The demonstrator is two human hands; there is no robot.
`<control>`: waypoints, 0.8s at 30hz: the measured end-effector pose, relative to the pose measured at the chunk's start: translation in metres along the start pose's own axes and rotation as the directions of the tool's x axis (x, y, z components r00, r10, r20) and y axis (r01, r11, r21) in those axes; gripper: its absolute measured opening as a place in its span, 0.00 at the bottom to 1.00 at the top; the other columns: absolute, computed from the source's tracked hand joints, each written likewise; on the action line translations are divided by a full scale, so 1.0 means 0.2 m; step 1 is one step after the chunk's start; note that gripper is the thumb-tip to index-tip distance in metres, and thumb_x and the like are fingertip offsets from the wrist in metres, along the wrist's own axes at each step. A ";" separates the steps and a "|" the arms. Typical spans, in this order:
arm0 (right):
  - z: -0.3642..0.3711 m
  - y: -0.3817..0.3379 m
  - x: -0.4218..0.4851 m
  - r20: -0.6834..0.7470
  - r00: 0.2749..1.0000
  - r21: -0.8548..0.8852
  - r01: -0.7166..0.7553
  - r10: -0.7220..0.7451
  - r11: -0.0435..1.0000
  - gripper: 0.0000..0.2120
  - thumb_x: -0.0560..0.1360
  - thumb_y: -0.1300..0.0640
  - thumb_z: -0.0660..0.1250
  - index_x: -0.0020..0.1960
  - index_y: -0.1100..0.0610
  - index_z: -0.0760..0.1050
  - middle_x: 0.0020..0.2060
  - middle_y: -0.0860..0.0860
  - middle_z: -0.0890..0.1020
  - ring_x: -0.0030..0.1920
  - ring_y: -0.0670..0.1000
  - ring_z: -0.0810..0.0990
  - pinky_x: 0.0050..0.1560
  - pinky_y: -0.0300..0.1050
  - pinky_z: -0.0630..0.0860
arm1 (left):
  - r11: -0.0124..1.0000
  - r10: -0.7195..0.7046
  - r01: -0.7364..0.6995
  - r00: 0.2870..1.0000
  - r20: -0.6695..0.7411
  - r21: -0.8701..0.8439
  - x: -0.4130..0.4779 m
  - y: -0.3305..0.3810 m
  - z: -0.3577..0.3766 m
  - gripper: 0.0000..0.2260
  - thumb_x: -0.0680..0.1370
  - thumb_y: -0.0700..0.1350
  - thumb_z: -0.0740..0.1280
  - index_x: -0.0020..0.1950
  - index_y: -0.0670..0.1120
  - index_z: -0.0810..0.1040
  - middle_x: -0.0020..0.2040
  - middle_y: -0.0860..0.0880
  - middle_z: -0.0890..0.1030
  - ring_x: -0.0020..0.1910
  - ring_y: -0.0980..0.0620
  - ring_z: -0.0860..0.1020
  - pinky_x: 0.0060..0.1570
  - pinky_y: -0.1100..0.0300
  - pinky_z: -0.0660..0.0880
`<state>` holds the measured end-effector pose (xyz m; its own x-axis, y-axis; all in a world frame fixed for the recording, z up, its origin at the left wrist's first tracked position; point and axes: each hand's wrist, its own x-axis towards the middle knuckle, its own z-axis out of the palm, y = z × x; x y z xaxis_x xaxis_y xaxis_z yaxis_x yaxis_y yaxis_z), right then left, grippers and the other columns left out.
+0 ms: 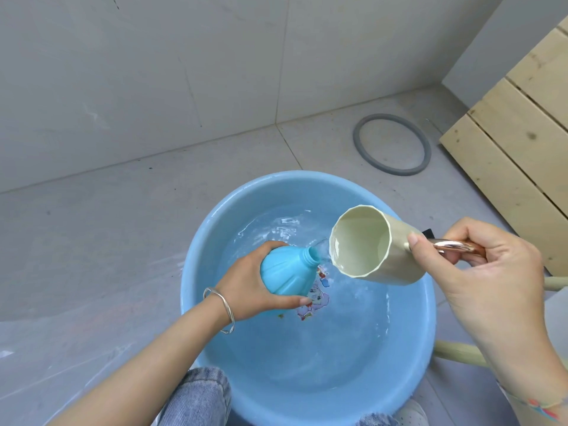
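**Over the basin: mug-to-bottle pour, grip notes**

Over the blue basin, you're holding the blue bottle in your left hand. Fingers and thumb are wrapping its wide ribbed body, and the neck is tilting toward the mug. Your right hand is clamping the copper handle of the cream mug, thumb pressing on the mug wall. The mug rim is tipping down, just beside the bottle mouth, apart from it.

Handling, my read:
- The bottle is looking like thin moulded plastic: light, a bit squeezable, and gaining weight as it's filling.
- Wet plastic is likely going slippery. The ribs are giving the best bite, so take it round the wide body, not the neck.
- Squeezing hard is risking pushing water back out.
- The mug is looking rigid, possibly ceramic, so chippable. Handle plus thumb is giving you fine tilt control.

The bottle mouth is narrow and the mug rim is wide, so you're needing a slow tilt. Any miss is dropping into the water below.

1 faint streak is showing near the mouth. I can't tell whether it's landing inside.
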<state>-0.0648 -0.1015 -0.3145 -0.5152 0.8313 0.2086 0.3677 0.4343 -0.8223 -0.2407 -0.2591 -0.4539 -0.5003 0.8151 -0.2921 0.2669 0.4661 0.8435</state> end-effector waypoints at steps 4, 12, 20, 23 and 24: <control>0.00 -0.01 0.00 -0.004 1.000 -0.023 0.010 -0.010 1.000 0.13 0.65 0.52 0.72 0.31 0.56 0.69 0.29 0.53 0.72 0.28 0.46 0.67 0.32 0.33 0.64 | 1.000 -0.006 0.006 1.000 -0.004 0.006 0.00 0.01 0.00 0.39 0.53 0.69 0.75 0.61 0.63 0.69 0.51 0.63 0.78 0.50 0.64 0.77 0.51 0.64 0.75; 0.00 -0.02 0.00 -0.002 0.999 -0.043 0.035 -0.035 0.998 0.16 0.65 0.53 0.72 0.29 0.60 0.68 0.31 0.54 0.73 0.32 0.54 0.69 0.33 0.32 0.64 | 1.000 -0.012 0.012 1.000 -0.005 -0.022 0.00 0.00 0.01 0.38 0.54 0.67 0.77 0.61 0.62 0.70 0.51 0.63 0.79 0.50 0.64 0.78 0.52 0.62 0.76; 0.01 -0.02 0.01 -0.006 0.997 -0.082 0.081 -0.081 0.993 0.16 0.65 0.53 0.72 0.28 0.57 0.68 0.33 0.54 0.73 0.33 0.54 0.70 0.33 0.33 0.64 | 1.000 -0.015 0.015 1.000 -0.005 -0.012 0.00 0.02 0.01 0.39 0.53 0.69 0.75 0.61 0.62 0.70 0.51 0.63 0.79 0.50 0.64 0.77 0.53 0.62 0.76; 0.02 -0.02 0.02 -0.009 0.995 -0.102 0.096 -0.098 0.990 0.16 0.65 0.53 0.72 0.28 0.56 0.67 0.33 0.54 0.73 0.32 0.52 0.70 0.33 0.32 0.64 | 1.000 -0.017 0.017 1.000 0.000 -0.017 0.00 0.03 0.01 0.39 0.53 0.69 0.75 0.61 0.62 0.70 0.51 0.62 0.79 0.50 0.63 0.78 0.52 0.62 0.76; 0.02 -0.02 0.02 -0.011 0.995 -0.108 0.100 -0.102 0.989 0.16 0.65 0.53 0.72 0.28 0.55 0.67 0.33 0.54 0.72 0.32 0.51 0.69 0.33 0.33 0.64 | 1.000 -0.018 0.018 1.000 0.000 -0.021 0.00 0.03 0.01 0.39 0.53 0.69 0.75 0.60 0.62 0.70 0.51 0.62 0.79 0.50 0.63 0.78 0.52 0.61 0.76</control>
<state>-0.0711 -0.1018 -0.3117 -0.5419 0.7862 0.2970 0.3954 0.5503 -0.7354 -0.2380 -0.2554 -0.4506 -0.5049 0.8067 -0.3069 0.2404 0.4730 0.8476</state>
